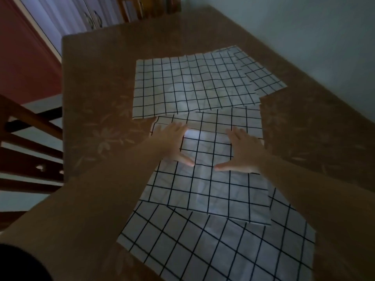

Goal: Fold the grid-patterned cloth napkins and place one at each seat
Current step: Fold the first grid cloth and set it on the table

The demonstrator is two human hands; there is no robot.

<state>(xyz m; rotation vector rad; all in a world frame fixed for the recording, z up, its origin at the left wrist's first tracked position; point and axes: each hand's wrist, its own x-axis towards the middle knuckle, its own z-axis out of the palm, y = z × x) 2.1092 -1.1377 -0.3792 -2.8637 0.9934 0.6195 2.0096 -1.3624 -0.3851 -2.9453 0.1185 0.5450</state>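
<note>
Several white napkins with a black grid lie overlapping along the brown table. The middle napkin (209,189) lies flat under both my hands. My left hand (174,142) presses on its far left part with straight, spread fingers. My right hand (242,151) presses on its far right part the same way, thumbs pointing toward each other. A larger napkin (190,86) lies spread beyond it, with another napkin (261,76) at the far right. The nearest napkin (213,248) lies partly under the middle one.
The table wears a brown cloth with a faint leaf pattern (95,110). A wooden chair back (26,138) stands at the table's left side. Another chair (142,9) and a cabinet stand past the far end. A pale wall runs along the right.
</note>
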